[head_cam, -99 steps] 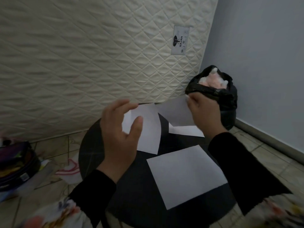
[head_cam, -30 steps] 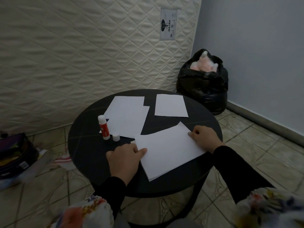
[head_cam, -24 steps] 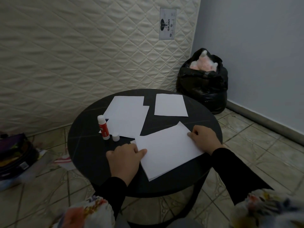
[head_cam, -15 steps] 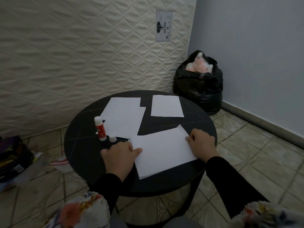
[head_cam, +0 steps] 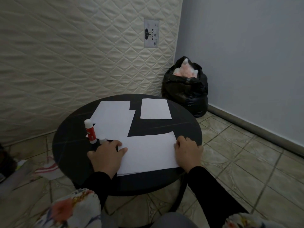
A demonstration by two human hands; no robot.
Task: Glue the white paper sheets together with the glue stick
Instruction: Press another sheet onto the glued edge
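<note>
A stack of white paper sheets (head_cam: 148,152) lies at the near side of the round black table (head_cam: 69,142). My left hand (head_cam: 107,155) rests on its left edge and my right hand (head_cam: 188,151) on its right edge, both pressing it flat. A red and white glue stick (head_cam: 90,131) stands upright, uncapped, left of the sheets, with its white cap (head_cam: 102,141) beside it. Two overlapping sheets (head_cam: 113,120) lie further back, and a smaller sheet (head_cam: 155,108) at the far right.
A quilted mattress (head_cam: 74,55) leans against the wall behind the table. A black bag (head_cam: 185,89) with pink stuffing sits in the corner. Bags and cloth (head_cam: 47,168) lie on the tiled floor at the left.
The near sheets have turned a little, from slanted to nearly square with the table's front. Both hands stayed on their edges. Earlier, my right hand held a sheet in the air.
</note>
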